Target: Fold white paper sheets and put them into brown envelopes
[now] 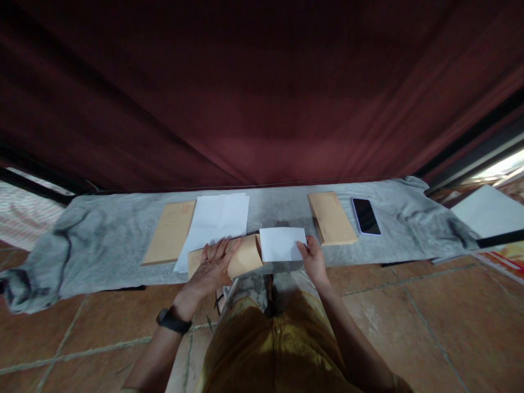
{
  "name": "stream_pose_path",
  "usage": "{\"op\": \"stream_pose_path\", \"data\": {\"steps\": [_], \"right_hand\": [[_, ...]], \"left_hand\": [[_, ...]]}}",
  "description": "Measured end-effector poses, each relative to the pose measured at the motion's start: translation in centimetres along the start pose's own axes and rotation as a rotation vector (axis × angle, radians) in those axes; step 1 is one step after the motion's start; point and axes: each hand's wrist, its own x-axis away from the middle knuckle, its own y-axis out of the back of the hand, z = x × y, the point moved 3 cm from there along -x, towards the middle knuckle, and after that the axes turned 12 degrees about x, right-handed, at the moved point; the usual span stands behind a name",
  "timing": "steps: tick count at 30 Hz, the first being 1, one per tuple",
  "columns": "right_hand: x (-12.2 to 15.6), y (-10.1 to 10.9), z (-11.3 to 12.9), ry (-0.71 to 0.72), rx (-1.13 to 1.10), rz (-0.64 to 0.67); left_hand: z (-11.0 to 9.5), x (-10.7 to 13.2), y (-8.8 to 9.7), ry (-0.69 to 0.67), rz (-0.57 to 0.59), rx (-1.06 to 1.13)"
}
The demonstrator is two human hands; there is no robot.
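Note:
My left hand (213,263) lies with its fingers spread on a brown paper envelope (245,255), pressing it near the front edge of the cloth. The envelope's open end faces right and gapes a little. Between thumb and fingers, my right hand (313,258) pinches the right end of a folded white sheet of paper (282,244). That sheet's left end is right at the envelope's mouth; whether it is slightly inside I cannot tell. Partly under the envelope lie white paper sheets (221,215).
A grey cloth (278,207) covers the narrow surface. Brown envelopes lie at left (170,232) and in a stack at right (332,218). Beside the stack is a phone (365,216). A dark red curtain (262,109) hangs behind; tiled floor (393,322) lies below.

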Motion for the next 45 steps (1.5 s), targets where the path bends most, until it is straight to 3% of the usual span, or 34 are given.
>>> {"op": "stream_pose_path", "data": {"steps": [6,16,25,38,45], "right_hand": [[0.2,-0.3,0.2,0.033,0.088,0.042],[-0.9,0.0,1.7,0.160,0.445,0.170],[-1.7,0.0,2.3,0.245,0.568,0.243],[-2.1,-0.3,1.8,0.204,0.431,0.298],[-0.5,-0.5,1.6,0.149,0.324,0.128]], "left_hand": [[0.0,0.2,-0.1,-0.021,-0.023,-0.007],[-0.2,0.3,-0.5,-0.009,-0.017,-0.039],[-0.6,0.5,-0.3,0.003,-0.018,-0.043],[0.1,0.5,-1.0,-0.028,-0.052,-0.059],[0.0,0.8,-0.8,-0.063,-0.127,-0.061]]}}
